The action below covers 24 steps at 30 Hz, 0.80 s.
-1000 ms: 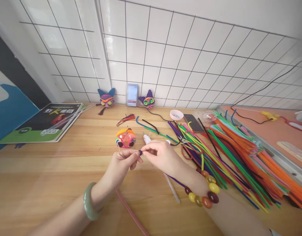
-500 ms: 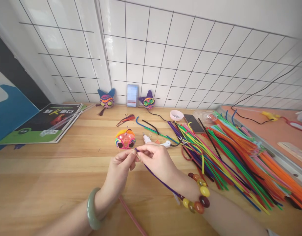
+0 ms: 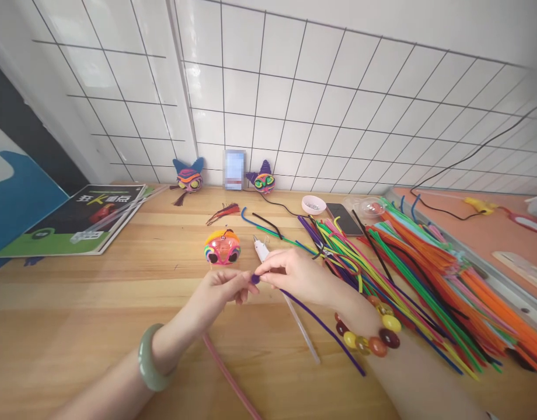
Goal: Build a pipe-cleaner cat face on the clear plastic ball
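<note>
Over the wooden table, my left hand (image 3: 227,287) and my right hand (image 3: 295,269) meet at their fingertips. Both pinch the end of a purple pipe cleaner (image 3: 323,326), which is curled into a small tight coil there. Its long tail runs down to the right beneath my right wrist. Just beyond my fingers sits a small colourful animal-face ornament (image 3: 223,247) with dark eye patches. A white glue gun (image 3: 260,249) lies partly hidden behind my right hand, and a clear glue stick (image 3: 302,331) shows below it.
Bundles of coloured pipe cleaners (image 3: 426,286) spread over the right side. Two finished animal faces, one blue-eared (image 3: 189,175) and one purple-eared (image 3: 264,178), lean at the wall beside a phone (image 3: 234,170). A magazine (image 3: 82,219) lies left; a pink bowl (image 3: 313,204) stands at the back.
The purple pipe cleaner's end has become a visible small coil between my fingertips. My right hand has shifted right and turned flatter, and the tail now swings out below the wrist.
</note>
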### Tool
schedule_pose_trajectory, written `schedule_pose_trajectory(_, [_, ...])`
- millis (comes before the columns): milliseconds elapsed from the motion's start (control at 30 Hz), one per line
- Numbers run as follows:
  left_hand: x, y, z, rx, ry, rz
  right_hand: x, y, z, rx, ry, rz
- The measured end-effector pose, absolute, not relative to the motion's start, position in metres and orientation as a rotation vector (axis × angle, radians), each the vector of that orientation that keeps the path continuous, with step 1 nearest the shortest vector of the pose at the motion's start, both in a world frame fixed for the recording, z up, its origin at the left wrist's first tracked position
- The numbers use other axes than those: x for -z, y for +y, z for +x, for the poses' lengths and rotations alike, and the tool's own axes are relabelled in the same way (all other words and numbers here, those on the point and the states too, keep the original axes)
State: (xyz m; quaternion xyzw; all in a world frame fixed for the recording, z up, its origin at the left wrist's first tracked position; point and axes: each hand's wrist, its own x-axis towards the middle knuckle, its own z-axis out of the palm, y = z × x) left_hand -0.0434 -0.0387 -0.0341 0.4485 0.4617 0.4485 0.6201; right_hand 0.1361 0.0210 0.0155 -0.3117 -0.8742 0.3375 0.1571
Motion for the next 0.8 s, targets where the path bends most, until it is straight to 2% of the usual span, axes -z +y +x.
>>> schedule_pose_trajectory(167, [0.038,-0.036,-0.043,-0.921,1.153,1.159,-0.017,0.018,0.136,-0.822,-2.664,-0.756])
schedule_pose_trajectory(367, [0.038,-0.037,-0.044,-1.035,1.118,1.116,-0.017,0.018,0.135,-0.791,-2.596,-0.826])
schedule_pose_trajectory(533, [0.038,-0.038,-0.044,-1.181,1.094,1.025,-0.013,0.015,0.13,-0.866,-2.4,-1.001])
schedule_pose_trajectory(800, [0.038,-0.04,-0.042,-1.337,1.145,0.97,0.0,0.004,0.115,-1.041,-2.164,-1.003])
